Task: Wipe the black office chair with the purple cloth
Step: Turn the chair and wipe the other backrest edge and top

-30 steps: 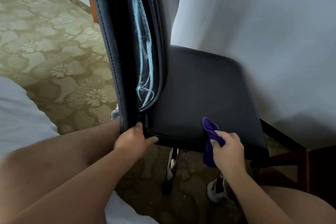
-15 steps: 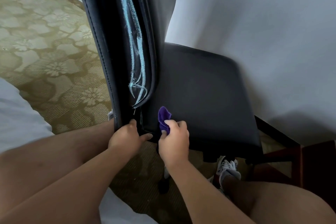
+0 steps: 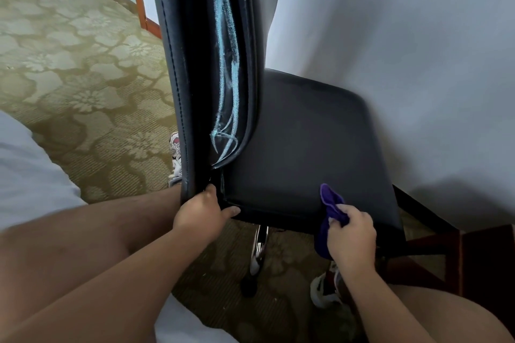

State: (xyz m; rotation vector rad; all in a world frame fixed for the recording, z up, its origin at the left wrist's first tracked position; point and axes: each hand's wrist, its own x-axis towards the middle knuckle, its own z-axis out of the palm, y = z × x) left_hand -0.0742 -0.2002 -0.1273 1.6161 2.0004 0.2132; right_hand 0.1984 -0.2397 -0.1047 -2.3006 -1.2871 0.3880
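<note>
— Patterned green carpet [image 3: 83, 86] lies at left; what grips the chair?
— Left hand [image 3: 203, 214] is curled round the backrest's lower edge; the black office chair [image 3: 301, 142] has smooth leather-like skin, stitched seams, pale blue chalky streaks on its back.
— And rightward?
— Right hand [image 3: 351, 234] is closed on the bunched, soft purple cloth [image 3: 328, 200], pressed at the seat's front edge.
</note>
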